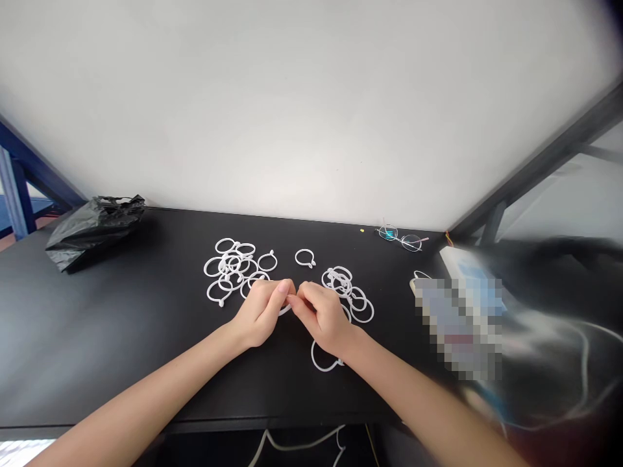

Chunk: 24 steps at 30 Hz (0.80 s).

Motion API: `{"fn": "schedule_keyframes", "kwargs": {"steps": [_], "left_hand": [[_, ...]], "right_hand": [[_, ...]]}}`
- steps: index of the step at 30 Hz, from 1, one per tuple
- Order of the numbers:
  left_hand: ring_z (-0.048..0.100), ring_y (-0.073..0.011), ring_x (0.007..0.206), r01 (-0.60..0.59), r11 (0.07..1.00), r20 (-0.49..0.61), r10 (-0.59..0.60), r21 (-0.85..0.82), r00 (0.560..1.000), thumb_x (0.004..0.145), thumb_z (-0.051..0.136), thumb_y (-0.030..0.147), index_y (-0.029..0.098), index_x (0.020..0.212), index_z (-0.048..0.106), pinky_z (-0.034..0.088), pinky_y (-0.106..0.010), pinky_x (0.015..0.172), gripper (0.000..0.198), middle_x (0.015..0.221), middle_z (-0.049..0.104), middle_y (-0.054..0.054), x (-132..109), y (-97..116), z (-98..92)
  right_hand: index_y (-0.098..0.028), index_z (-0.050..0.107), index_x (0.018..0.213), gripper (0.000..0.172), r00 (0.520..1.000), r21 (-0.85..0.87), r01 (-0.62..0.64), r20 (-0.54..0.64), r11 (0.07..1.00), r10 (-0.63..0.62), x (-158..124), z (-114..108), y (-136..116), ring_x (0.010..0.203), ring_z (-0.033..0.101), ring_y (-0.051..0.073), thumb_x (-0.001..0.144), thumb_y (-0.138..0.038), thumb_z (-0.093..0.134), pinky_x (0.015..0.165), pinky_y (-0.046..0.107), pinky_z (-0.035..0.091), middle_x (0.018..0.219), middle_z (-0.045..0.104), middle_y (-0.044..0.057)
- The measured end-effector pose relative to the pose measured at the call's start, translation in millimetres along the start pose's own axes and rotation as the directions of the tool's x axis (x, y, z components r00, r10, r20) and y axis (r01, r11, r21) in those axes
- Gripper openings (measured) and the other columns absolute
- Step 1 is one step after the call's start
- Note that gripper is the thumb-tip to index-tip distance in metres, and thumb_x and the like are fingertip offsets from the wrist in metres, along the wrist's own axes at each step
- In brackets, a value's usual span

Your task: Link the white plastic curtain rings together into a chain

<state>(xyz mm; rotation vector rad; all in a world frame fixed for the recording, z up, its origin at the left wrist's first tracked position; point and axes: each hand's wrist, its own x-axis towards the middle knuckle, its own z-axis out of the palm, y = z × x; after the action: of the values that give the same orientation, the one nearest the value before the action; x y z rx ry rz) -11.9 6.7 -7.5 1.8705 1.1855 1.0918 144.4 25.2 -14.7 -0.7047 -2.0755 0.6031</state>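
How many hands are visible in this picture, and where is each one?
2. The left hand is beside the left cluster of white rings; the right hand is beside the right cluster. Their fingertips are close together.

White rings (233, 263) overlap in 2 loose clusters, 1 knobbed ring (304, 250) lying between.

Wall (292, 110) softly bright; lower right blurred, one patch pixelated

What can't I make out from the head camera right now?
All in the head view:
Centre white ring: mostly hidden by the left hand and right hand; grip unclear.
Lower white ring: partly covered by the right hand and wrist.
Black bag: plastic hides any contents.
Pixelated object: masked by blocks.
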Motion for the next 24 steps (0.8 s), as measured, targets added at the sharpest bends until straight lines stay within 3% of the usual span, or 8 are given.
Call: {"fn": "schedule_keyframes", "kwargs": {"steps": [11, 15, 19, 22, 24], "left_hand": [[0.026, -0.0101, 0.047, -0.007, 1.0, 0.012, 0.007, 0.02, 1.0, 0.099, 0.018, 0.046, 0.02, 0.057, 0.029, 0.025, -0.026, 0.049, 0.05, 0.051, 0.028, 0.005, -2, -3, 0.0], [0.035, -0.0115, 0.05, -0.059, 0.98, 0.05, 0.05, 0.189, 0.998, 0.099, 0.022, 0.047, 0.019, 0.062, 0.039, 0.029, -0.027, 0.053, 0.049, 0.055, 0.039, 0.003, 1, -5, -9.0], [0.046, -0.017, 0.062, -0.079, 0.846, 0.022, 0.08, 0.527, 0.997, 0.093, 0.042, 0.054, 0.019, 0.064, 0.047, 0.036, -0.031, 0.064, 0.045, 0.063, 0.053, -0.002, 8, -13, -20.7], [0.049, -0.02, 0.071, -0.15, 0.726, 0.061, 0.148, 0.671, 0.987, 0.089, 0.048, 0.06, 0.019, 0.063, 0.047, 0.039, -0.038, 0.078, 0.048, 0.068, 0.057, -0.003, 13, -22, -23.5], [0.05, -0.0203, 0.073, -0.163, 0.675, 0.075, 0.158, 0.72, 0.985, 0.088, 0.049, 0.061, 0.019, 0.065, 0.048, 0.039, -0.039, 0.081, 0.047, 0.071, 0.058, -0.003, 14, -27, -22.8]], "right_hand": [[-0.022, 0.031, 0.065, 0.036, 1.0, 0.032, -0.004, 0.031, 0.999, 0.003, 0, -1, 0, 0.049, 0.035, 0.009, 0.099, -0.028, 0.041, 0.049, 0.024, 0.034, 0.056, 0.037, -0.005], [-0.021, 0.041, 0.068, 0.031, 1.0, -0.059, -0.002, -0.012, 0.998, 0.001, 6, -12, 0, 0.054, 0.043, 0.011, 0.097, -0.028, 0.045, 0.058, 0.026, 0.041, 0.058, 0.045, -0.004], [-0.02, 0.055, 0.089, 0.011, 0.994, -0.21, -0.088, -0.081, 0.974, 0.073, 12, -26, 11, 0.079, 0.059, 0.018, 0.095, -0.027, 0.05, 0.076, 0.034, 0.048, 0.083, 0.063, 0.004], [-0.019, 0.061, 0.101, 0.012, 0.991, -0.368, -0.121, 0.01, 0.922, 0.134, 13, -31, 22, 0.103, 0.059, 0.025, 0.094, -0.024, 0.052, 0.091, 0.042, 0.046, 0.112, 0.065, 0.01], [-0.017, 0.063, 0.106, 0.016, 0.979, -0.428, -0.127, 0.093, 0.895, 0.183, 12, -30, 26, 0.112, 0.057, 0.026, 0.094, -0.022, 0.052, 0.098, 0.044, 0.043, 0.12, 0.064, 0.011]]}}
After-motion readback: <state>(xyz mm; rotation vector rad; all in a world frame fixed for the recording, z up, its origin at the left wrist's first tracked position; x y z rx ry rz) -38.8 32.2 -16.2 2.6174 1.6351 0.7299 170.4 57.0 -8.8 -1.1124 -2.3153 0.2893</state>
